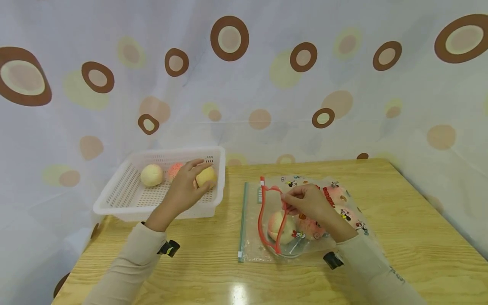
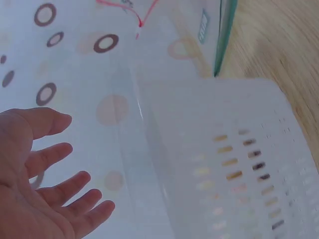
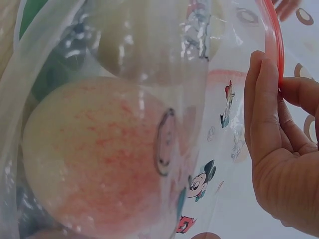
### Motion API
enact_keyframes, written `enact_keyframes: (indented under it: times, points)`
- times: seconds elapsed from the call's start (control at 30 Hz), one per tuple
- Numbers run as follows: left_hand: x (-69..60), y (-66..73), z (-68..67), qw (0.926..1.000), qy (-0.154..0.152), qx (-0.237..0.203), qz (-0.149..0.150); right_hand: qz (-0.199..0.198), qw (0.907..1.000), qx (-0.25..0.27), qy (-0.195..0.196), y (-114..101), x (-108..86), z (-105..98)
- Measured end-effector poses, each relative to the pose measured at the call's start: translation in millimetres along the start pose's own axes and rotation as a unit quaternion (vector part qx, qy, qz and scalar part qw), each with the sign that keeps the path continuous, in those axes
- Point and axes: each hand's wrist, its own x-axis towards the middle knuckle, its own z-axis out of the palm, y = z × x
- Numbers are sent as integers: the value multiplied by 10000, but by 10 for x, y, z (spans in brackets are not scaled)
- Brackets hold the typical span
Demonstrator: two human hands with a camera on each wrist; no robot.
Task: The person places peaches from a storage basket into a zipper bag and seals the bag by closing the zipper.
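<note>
My left hand hovers over the white plastic basket, fingers spread and slightly bent. Beside its fingertips is a yellow round fruit; the left wrist view shows nothing in the palm. A pinkish-red fruit is partly hidden behind that hand, and a pale peach lies further left in the basket. My right hand pinches the red zip edge of a clear printed zip bag, whose mouth gapes. Inside are a pale pink peach and several other pinkish peaches.
A teal zip strip with a white slider lies along the left side of the bag, on the wooden table. A white curtain with brown ring prints hangs behind the table.
</note>
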Motion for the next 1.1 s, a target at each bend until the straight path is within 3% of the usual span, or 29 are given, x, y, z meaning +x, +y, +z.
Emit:
enact_keyframes:
  times: [0.2, 0.33, 0.47, 0.63, 0.8, 1.0, 1.1]
  points:
    - [24, -344, -32, 9961, -206, 454, -723, -60, 10000, -24, -3, 17, 12, 1]
    - [52, -493, -20, 9917, -410, 776, -945, -73, 10000, -34, 3, 16, 15, -5]
    - [47, -619, 14, 9889, -559, 854, -1077, -87, 10000, -4, 2, 16, 8, -3]
    - [12, -772, 78, 9807, -921, 896, -1474, -62, 10000, 12, 26, 20, 5, 9]
    - [-13, -874, 128, 9721, -1311, 942, -1705, -16, 10000, 12, 45, 17, 8, 22]
    - [24, -914, 166, 9612, -1911, 787, -1825, 13, 10000, 93, 17, 17, 11, 24]
    - [42, -920, 178, 9551, -2056, 762, -1995, 37, 9999, 125, -39, 27, 18, 26]
